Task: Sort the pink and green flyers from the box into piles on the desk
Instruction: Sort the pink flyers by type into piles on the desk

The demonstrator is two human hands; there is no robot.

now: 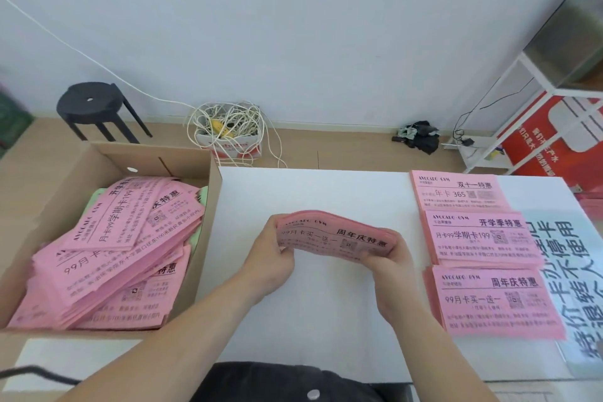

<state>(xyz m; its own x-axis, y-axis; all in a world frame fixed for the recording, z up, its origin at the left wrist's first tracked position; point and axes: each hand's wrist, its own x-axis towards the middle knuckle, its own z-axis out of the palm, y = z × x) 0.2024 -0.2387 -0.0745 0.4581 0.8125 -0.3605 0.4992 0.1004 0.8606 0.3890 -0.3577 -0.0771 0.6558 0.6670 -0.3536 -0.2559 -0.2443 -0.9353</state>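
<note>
Holding a thick bundle of pink paper flyers (pixel 336 237) over the middle of the white desk (pixel 310 192), with the left hand (pixel 274 258) curled round its left end and the right hand (pixel 388 261) curled round its right end; bundle bowed slightly upward, contact with the desk not determinable. Noted at the desk's left side: an open brown cardboard box (pixel 213 192), filled with loose pink flyers (pixel 124 248) lying at mixed angles, with pale green flyers (pixel 197 232) showing at the edges beneath them. Noted at the right, in a column running away from the person: three squared piles of pink flyers, namely the near pile (pixel 496 300), the middle pile (pixel 479 235) and the far pile (pixel 456 189), each under a different headline, near and middle overlapping a pale poster sheet with large black characters (pixel 567 258). Recorded on the wooden floor beyond the desk: a round black stool (pixel 94 104), a small carton of tangled white cable (pixel 228 130), a white metal shelf frame (pixel 528 75) and a red carton (pixel 554 134) beside it.
</note>
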